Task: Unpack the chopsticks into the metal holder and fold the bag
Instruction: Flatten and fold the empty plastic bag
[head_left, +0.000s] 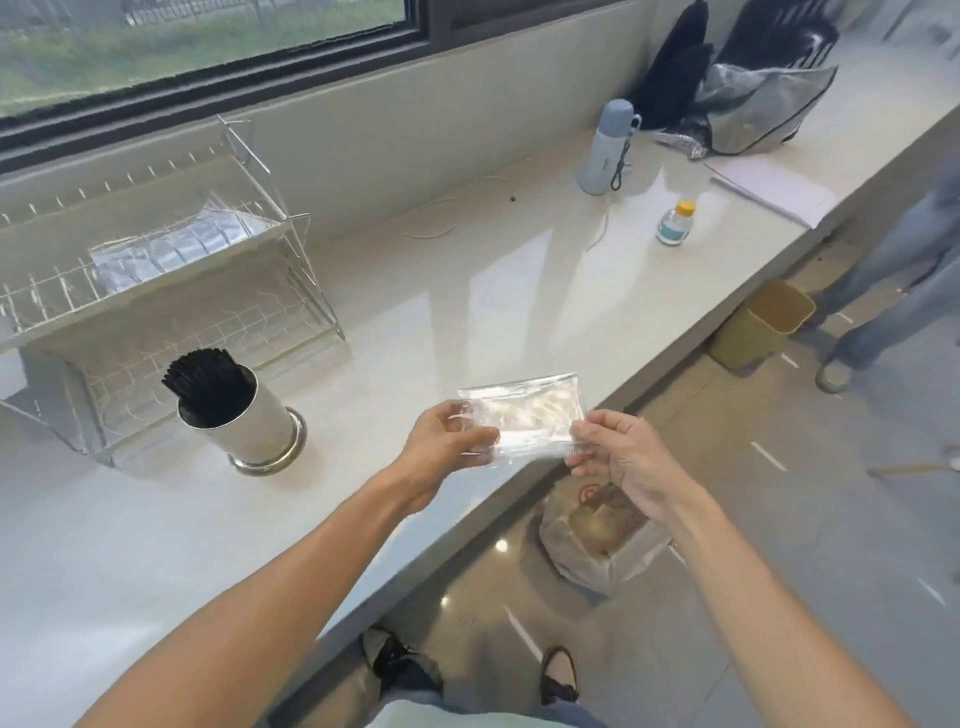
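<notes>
Holding the clear, crinkled plastic bag (519, 418) in the air between us and the tabletop (467, 291) edge, we pinch its short ends: left hand (447, 441) on the left end, right hand (618, 457) on the right. Its long axis runs hand to hand, so the next fold likely brings the ends together. The black chopsticks (205, 382) stand in the cylindrical metal holder (249, 421), left of our left hand.
</notes>
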